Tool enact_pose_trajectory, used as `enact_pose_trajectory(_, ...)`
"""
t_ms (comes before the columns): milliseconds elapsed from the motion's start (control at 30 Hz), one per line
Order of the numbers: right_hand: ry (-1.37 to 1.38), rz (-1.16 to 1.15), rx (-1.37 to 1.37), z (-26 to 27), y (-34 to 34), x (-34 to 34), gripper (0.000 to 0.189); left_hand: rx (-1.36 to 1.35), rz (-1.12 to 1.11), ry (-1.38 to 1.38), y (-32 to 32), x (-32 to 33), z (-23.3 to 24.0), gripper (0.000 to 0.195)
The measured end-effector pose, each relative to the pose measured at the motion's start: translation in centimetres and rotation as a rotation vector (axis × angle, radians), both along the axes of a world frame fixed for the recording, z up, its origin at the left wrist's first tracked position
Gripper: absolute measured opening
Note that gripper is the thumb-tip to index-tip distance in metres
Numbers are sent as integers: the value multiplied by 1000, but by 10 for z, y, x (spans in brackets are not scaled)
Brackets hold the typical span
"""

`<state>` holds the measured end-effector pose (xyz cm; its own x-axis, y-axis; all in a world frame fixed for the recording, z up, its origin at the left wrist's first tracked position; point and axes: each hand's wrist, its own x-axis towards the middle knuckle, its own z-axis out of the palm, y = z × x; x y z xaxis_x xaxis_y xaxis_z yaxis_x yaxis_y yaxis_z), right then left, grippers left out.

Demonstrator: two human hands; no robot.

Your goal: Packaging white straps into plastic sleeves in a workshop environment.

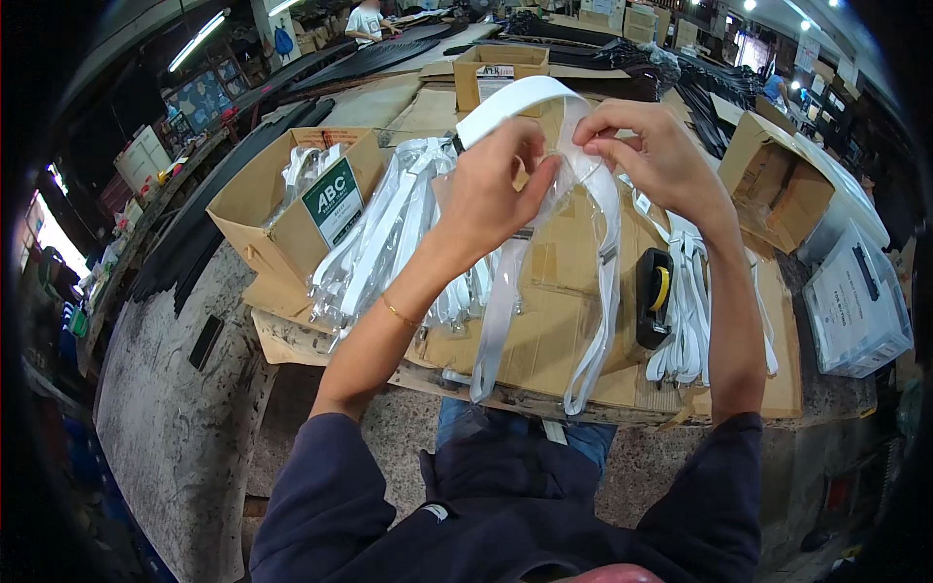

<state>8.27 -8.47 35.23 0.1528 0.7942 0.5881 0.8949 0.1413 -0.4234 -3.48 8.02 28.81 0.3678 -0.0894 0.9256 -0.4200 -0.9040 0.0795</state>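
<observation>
A pair of white elastic suspenders point(521, 102) in a clear plastic sleeve is up between my hands, its upper part bent into an arch. My left hand point(503, 178) is around its left side, fingers curled and slightly blurred, with the thumb at the plastic. On the other side, my right hand point(641, 149) pinches the sleeve between thumb and fingertips. Two straps with metal adjusters hang down to the front edge of the cardboard-covered table point(554, 350). Left of them lies a pile of sleeved white suspenders point(386, 226). More white straps point(685, 306) lie near my right forearm.
A black tape dispenser point(654, 299) stands right of the hanging straps. Around sit an open carton with suspenders point(251, 226), a far carton point(466, 76), a tipped carton point(809, 182) and a clear plastic box point(860, 313). A dark phone point(207, 342) lies left. Two people are farther off.
</observation>
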Motion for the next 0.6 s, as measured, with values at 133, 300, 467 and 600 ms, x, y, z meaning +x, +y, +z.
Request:
enact_pose_trajectory(133,8,-3,77,-6,4,1,14,-363,-61,184,0,-3,-1,11)
enact_pose_trajectory(300,-81,-32,129,-9,11,-3,14,-212,72,108,-9,-6,-1,14)
enact_pose_trajectory(467,-110,-57,179,-10,19,-11,14,-343,284,-13,-16,-1,-4,15)
enact_pose_trajectory(600,-149,-73,216,-12,21,-10,12,-408,252,30,-13,2,-6,16)
